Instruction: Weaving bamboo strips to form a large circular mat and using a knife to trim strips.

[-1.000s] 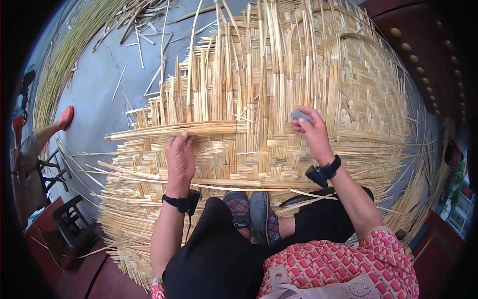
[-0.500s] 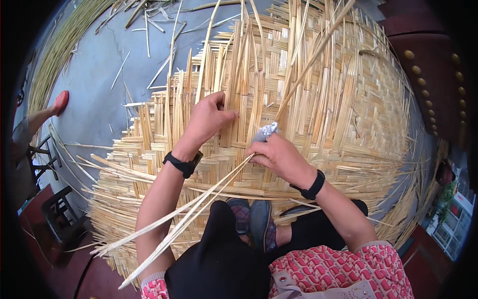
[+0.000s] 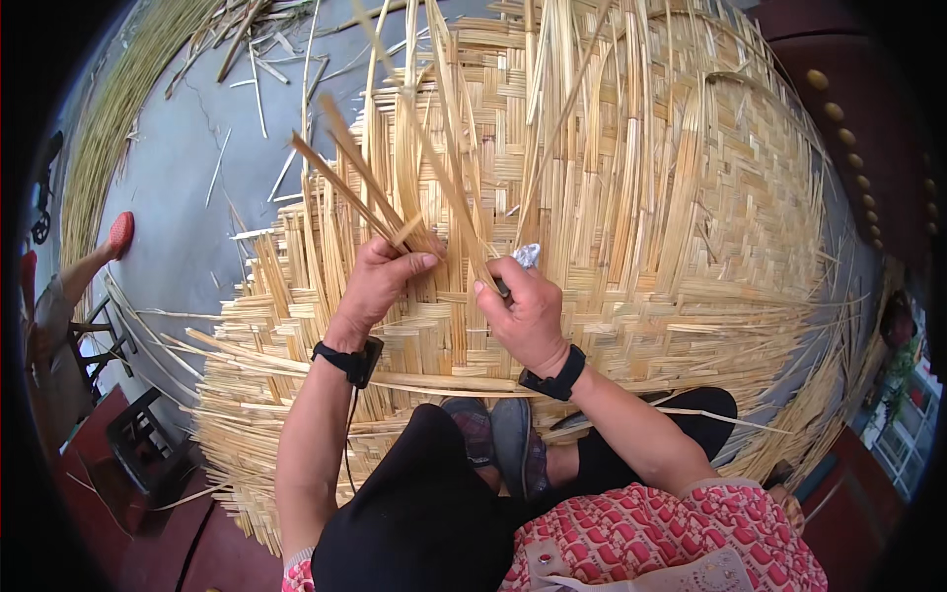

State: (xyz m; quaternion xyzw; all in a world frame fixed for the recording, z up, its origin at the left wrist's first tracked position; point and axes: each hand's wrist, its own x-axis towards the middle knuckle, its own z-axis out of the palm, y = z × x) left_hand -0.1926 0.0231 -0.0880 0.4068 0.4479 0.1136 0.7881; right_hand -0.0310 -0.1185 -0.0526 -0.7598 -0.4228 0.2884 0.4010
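Note:
A wide woven mat of pale split reed (image 3: 671, 345) lies beneath both my hands. My left hand (image 3: 380, 281) is closed around several reed strips (image 3: 360, 173), whose free ends stick up toward the upper left. To its right, my right hand (image 3: 523, 301) is closed, with a long upright reed strip (image 3: 439, 158) at its thumb and fingertips. A small grey-and-white wrapped piece (image 3: 528, 257) shows at the top of the right fist; what it is I cannot make out. Long unwoven strips run away from me past both hands.
My shoes (image 3: 498, 444) rest on the mat's near part. A bundle of thin stalks (image 3: 128, 128) and scattered offcuts (image 3: 261, 59) lie on the grey floor at upper left. Another person's foot in a red shoe (image 3: 120, 235) is at far left, near a dark chair (image 3: 143, 434).
The strips trailing from my right hand across my left forearm are gone from there. My left hand has moved down-left and now grips upright strips. The right hand now has an upright strip.

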